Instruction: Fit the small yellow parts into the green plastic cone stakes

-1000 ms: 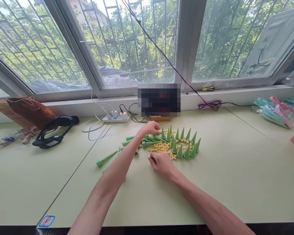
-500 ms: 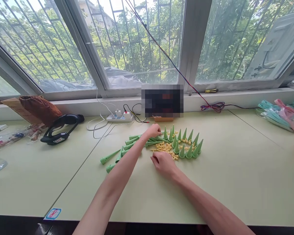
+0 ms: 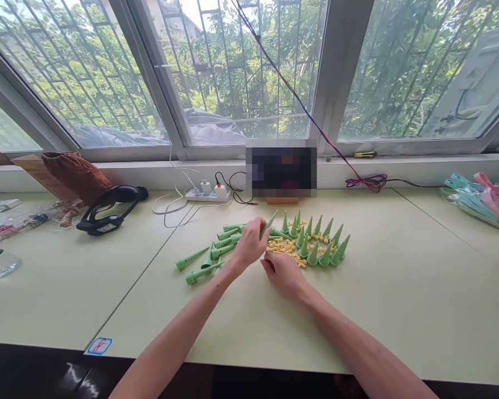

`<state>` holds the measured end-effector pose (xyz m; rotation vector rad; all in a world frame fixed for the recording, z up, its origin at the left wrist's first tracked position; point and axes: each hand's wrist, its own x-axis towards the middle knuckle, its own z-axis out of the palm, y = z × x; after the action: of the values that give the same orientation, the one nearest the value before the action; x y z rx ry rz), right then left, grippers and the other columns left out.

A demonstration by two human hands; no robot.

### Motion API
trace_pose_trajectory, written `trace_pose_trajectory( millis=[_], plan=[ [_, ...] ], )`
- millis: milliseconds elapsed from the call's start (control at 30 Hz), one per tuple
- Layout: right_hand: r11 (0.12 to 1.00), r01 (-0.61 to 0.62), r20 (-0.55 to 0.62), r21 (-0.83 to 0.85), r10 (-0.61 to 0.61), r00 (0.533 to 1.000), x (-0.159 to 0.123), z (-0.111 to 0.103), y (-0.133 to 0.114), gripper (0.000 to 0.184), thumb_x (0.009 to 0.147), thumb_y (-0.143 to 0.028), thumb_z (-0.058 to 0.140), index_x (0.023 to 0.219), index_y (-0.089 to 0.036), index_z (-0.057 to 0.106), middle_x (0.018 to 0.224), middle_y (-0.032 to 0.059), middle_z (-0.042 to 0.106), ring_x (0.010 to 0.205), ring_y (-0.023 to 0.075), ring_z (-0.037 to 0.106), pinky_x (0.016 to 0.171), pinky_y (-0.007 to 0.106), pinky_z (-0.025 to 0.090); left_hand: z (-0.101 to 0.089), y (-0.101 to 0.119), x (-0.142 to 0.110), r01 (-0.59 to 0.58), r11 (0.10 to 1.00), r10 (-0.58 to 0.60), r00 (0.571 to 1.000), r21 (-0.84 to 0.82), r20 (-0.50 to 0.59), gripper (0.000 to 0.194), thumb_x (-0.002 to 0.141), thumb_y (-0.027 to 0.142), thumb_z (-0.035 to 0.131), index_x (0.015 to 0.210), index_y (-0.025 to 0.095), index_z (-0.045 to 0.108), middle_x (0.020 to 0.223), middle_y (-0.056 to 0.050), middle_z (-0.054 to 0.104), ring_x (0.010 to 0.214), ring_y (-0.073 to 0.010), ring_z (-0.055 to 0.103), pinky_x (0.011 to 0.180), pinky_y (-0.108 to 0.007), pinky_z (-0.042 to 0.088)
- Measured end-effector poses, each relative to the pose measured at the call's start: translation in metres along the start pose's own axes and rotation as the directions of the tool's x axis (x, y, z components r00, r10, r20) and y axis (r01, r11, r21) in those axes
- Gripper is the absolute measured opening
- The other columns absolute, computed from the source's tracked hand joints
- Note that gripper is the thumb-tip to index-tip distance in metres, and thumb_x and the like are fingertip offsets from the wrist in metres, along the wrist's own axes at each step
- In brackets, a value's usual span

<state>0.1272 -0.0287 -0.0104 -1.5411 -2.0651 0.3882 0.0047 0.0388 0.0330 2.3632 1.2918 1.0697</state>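
Head view: the left hand [image 3: 249, 243] has its fingers closed around a single green cone [image 3: 270, 221], which tilts with its tip up and to the right. The right hand [image 3: 286, 272] rests at the near edge of the yellow pieces [image 3: 280, 245], fingers curled in; whether they grip anything cannot be told. Upright green cones [image 3: 313, 256] stand in a loop to the right, more yellow pieces among them. Long green cones [image 3: 199, 274] lie loosely on the pale table [image 3: 233, 332], left of the left hand.
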Motion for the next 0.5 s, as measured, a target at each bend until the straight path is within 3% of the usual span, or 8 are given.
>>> trace_pose_trajectory(
  millis=[233, 400, 500],
  plan=[
    [0.993, 0.055, -0.06, 0.106, -0.049, 0.997, -0.002, -0.003, 0.005, 0.026, 0.091, -0.015, 0.047, 0.066, -0.019, 0.051, 0.064, 0.0009, 0.06, 0.057, 0.0126, 0.047, 0.056, 0.023, 0.027, 0.016, -0.005, -0.036, 0.036, 0.96, -0.067, 0.992, -0.276, -0.103, 0.014, 0.093, 0.033, 0.048, 0.093, 0.02, 0.048, 0.085, -0.003, 0.059, 0.079, -0.0148, 0.059, 0.077, -0.028, 0.049],
    [0.987, 0.106, -0.161, 0.119, -0.086, 0.983, -0.001, -0.006, 0.01, 0.026, 0.091, -0.019, 0.048, 0.065, -0.019, 0.049, 0.061, -0.0003, 0.056, 0.055, 0.013, 0.045, 0.055, 0.024, 0.029, 0.022, -0.009, -0.043, 0.049, 0.943, -0.096, 0.987, -0.328, -0.13, 0.015, 0.094, 0.035, 0.048, 0.095, 0.02, 0.046, 0.085, -0.002, 0.058, 0.077, -0.0145, 0.059, 0.075, -0.028, 0.049],
    [0.983, 0.12, -0.219, 0.142, -0.087, 0.972, 0.001, -0.012, 0.013, 0.015, 0.091, -0.019, 0.048, 0.079, -0.019, 0.056, 0.067, 0.0005, 0.059, 0.058, 0.0143, 0.05, 0.057, 0.024, 0.034, 0.021, -0.008, -0.045, 0.078, 0.941, -0.135, 0.978, -0.331, -0.156, 0.016, 0.094, 0.036, 0.048, 0.096, 0.021, 0.046, 0.083, -0.001, 0.058, 0.072, -0.014, 0.059, 0.069, -0.027, 0.047]
  ],
)
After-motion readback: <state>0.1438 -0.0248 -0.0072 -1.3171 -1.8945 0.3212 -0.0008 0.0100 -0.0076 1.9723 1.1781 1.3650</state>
